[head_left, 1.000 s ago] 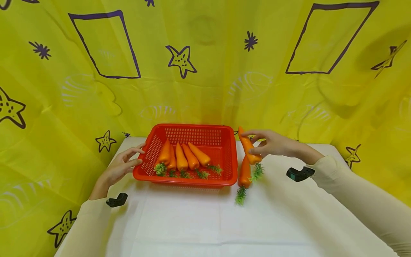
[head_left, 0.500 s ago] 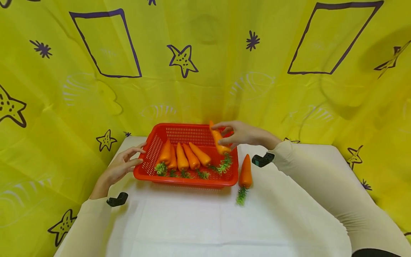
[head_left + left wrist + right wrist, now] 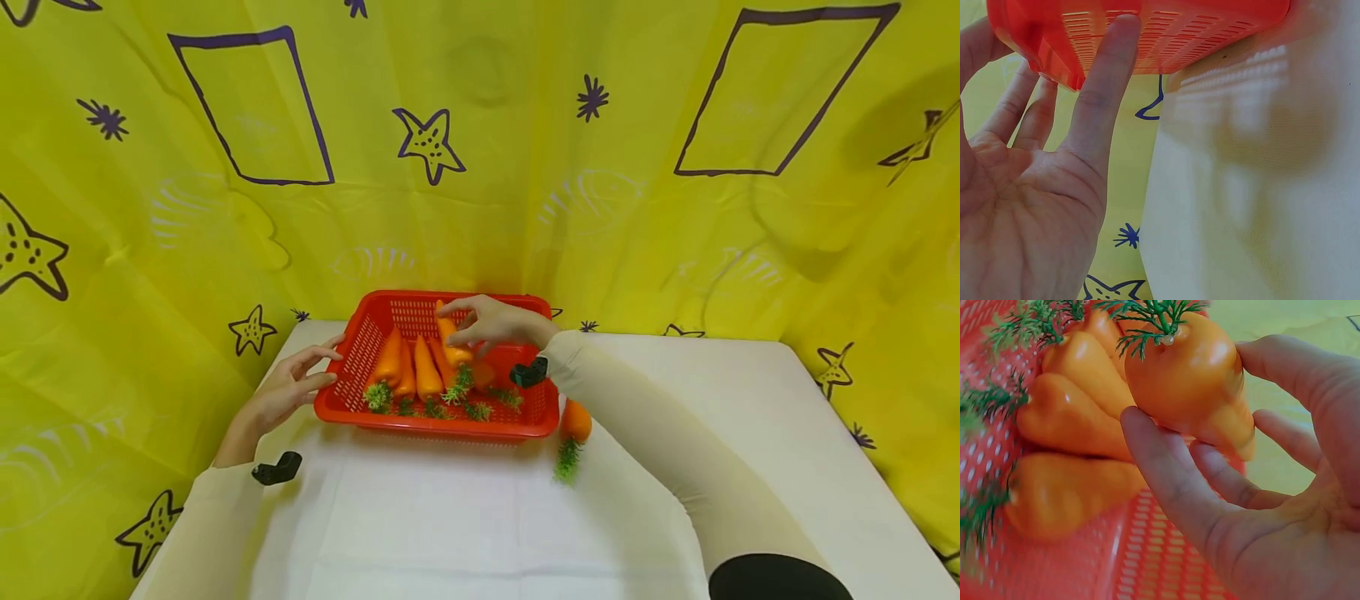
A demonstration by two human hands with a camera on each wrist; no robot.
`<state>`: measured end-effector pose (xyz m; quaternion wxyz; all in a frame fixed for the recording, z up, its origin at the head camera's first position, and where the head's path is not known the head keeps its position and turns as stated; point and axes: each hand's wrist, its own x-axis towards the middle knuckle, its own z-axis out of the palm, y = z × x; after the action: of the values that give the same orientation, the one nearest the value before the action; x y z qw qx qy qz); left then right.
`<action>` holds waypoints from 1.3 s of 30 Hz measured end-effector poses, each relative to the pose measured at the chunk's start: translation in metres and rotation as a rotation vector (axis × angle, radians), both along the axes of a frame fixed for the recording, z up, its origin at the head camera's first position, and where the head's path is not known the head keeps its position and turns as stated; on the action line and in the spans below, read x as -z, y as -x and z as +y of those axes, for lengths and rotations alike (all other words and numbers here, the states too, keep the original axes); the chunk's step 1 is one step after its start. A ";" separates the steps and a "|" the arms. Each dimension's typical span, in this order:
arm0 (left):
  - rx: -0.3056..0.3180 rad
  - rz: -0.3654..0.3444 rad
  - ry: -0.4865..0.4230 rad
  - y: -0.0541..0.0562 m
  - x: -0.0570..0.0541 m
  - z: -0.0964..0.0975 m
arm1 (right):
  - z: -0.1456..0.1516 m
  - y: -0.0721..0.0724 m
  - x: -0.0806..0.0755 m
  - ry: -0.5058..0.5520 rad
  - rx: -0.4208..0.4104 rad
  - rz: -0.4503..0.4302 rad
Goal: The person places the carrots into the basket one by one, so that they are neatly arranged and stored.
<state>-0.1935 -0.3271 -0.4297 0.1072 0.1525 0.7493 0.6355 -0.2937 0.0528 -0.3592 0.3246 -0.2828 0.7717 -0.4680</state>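
Observation:
My right hand (image 3: 491,321) pinches an orange carrot (image 3: 450,337) with green leafy tops between thumb and fingertips, above the red basket (image 3: 435,426). Close up in the right wrist view, the held carrot (image 3: 1179,375) has its leafy end toward the camera, over several other carrots (image 3: 1072,494). Those lie side by side in the basket, tips toward the back wall. At the basket's left end is my left hand (image 3: 288,385); in the left wrist view one straight finger (image 3: 1100,94) touches the perforated outer wall and other fingers reach by the rim.
One more carrot (image 3: 576,422) lies on the white table (image 3: 420,517) just right of the basket, partly hidden by the right sleeve. A yellow curtain (image 3: 495,225) with drawn stars rises behind the table and at both sides.
My right hand has carried the carrot leftward from beside the basket, over its right rim, to above the carrots inside. The left hand has stayed at the basket's left end.

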 end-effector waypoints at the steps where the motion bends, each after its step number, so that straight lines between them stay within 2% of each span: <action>1: -0.001 0.000 -0.002 0.000 0.000 0.000 | -0.005 0.001 0.003 0.003 0.006 -0.008; 8: -0.007 0.013 0.007 0.001 -0.002 0.000 | -0.039 0.007 0.017 -0.002 0.043 -0.057; 13: -0.005 0.016 0.017 0.003 -0.003 0.001 | -0.053 0.011 0.027 0.003 0.070 -0.086; 24: -0.003 0.009 0.003 0.004 -0.003 0.002 | -0.062 0.016 0.043 0.018 0.081 -0.163; 39: -0.006 0.011 0.021 0.001 0.001 -0.002 | -0.069 0.015 0.054 0.009 0.060 -0.171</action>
<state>-0.1948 -0.3293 -0.4307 0.1026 0.1527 0.7568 0.6271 -0.3089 -0.0160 -0.4129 0.3738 -0.2200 0.7472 -0.5036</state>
